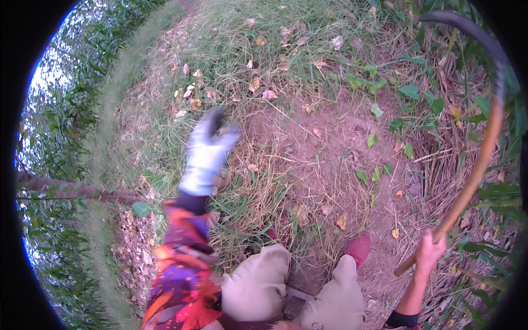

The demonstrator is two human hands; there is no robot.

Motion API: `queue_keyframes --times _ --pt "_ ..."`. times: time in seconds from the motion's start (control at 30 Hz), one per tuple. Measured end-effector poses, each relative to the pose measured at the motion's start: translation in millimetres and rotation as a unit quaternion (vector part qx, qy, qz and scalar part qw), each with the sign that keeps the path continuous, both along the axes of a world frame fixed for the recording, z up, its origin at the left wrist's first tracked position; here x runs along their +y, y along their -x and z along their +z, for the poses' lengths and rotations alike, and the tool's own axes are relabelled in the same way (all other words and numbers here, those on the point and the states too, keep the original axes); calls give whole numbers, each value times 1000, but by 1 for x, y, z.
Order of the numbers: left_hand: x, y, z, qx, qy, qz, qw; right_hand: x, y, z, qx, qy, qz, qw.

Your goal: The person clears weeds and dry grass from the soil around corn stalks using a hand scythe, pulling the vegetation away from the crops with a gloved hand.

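Note:
My left hand (208,152) wears a white glove with dark fingertips and is blurred by motion. Its thumb and fingers are spread, and nothing is between them. Below it lie grass and dry straw. In my bare right hand (430,251) is the wooden handle (474,177) of a sickle, gripped near its lower end. The dark curved blade (480,31) arcs over green plants at the upper right.
Bare soil (313,136) with straw and fallen leaves lies before my feet, one in a red shoe (358,249). Leafy vines (412,93) and tall green plants border the right side. A thin tree trunk (74,190) stands at the left, with more foliage around it.

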State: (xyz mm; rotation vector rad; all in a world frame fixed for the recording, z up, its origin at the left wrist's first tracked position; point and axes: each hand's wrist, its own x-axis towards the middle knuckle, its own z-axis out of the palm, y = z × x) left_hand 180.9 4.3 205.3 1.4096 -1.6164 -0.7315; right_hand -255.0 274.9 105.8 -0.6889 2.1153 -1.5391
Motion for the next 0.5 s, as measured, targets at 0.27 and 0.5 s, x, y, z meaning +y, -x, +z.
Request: queue_keyframes --times 0.27,0.5 --pt "-15 114 -198 -622 -186 -25 760 -40 -86 -25 52 -148 271 950" --pt "-74 -32 -225 -658 -325 188 653 -46 -101 -51 113 -175 386 899"
